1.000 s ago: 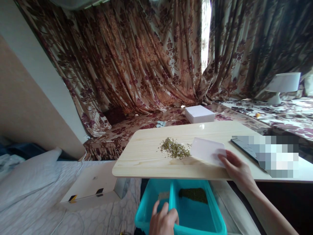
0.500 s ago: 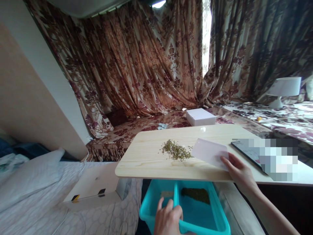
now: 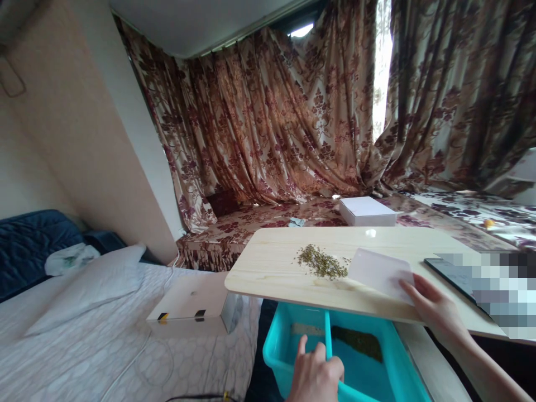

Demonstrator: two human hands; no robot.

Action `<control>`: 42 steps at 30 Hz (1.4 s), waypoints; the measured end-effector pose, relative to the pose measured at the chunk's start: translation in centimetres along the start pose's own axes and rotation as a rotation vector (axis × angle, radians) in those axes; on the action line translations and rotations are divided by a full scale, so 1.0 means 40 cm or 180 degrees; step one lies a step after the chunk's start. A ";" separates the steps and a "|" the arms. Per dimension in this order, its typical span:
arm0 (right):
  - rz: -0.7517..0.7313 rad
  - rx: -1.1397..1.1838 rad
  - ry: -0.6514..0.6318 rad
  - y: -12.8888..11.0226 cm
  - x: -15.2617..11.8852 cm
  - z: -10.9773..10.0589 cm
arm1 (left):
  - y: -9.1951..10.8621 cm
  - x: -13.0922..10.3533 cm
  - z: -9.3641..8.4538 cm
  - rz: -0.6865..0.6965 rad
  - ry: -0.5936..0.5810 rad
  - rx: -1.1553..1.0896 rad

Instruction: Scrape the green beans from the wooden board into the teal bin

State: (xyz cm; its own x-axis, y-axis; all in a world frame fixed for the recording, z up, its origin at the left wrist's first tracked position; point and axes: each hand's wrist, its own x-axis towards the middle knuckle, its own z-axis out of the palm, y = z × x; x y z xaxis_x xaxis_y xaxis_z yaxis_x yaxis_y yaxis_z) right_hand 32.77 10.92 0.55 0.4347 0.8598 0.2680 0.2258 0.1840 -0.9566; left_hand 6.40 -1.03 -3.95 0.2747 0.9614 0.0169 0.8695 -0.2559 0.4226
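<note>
My right hand pinches the right end of a translucent white plastic sheet, held flat low over the wooden tabletop. Just left of the sheet's far end lies a loose heap of small green beans. Below the table's front edge, my left hand is curled on a turquoise two-compartment bin, at its divider and near rim, with the index finger extended. Dark green beans lie in the bin's right compartment, and pale grains are in the left one.
A tablet-like device, partly blurred out, lies at the table's right. Behind the table sits a white box. To the left, a flat white carton rests on the quilted bed, where a cable also runs.
My view has swung left, so everything appears further right. Both hands keep their holds, with the sheet in nearly the same place beside the beans.
</note>
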 end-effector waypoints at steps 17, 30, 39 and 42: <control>0.0079 0.0132 -0.0109 -0.017 0.003 0.000 | 0.020 0.012 -0.035 -0.0112 0.0180 -0.0048; 0.0103 0.0271 -0.0113 0.006 0.004 0.011 | 0.013 0.004 -0.007 -0.0107 0.0363 -0.0034; 0.0075 0.0259 -0.0159 0.018 0.001 0.030 | 0.006 0.002 0.002 -0.0068 0.0375 -0.0006; 0.0072 0.0256 -0.0190 0.016 -0.001 0.030 | 0.007 0.002 0.005 -0.0064 0.0396 0.0001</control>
State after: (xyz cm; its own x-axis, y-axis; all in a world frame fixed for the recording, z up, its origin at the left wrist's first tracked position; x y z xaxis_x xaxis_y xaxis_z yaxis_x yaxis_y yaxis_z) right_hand 31.83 11.57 -0.21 0.3857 0.8905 0.2413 0.1448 0.1999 -0.9691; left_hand 6.72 -1.06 -4.00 0.2043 0.9715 0.1207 0.8744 -0.2365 0.4236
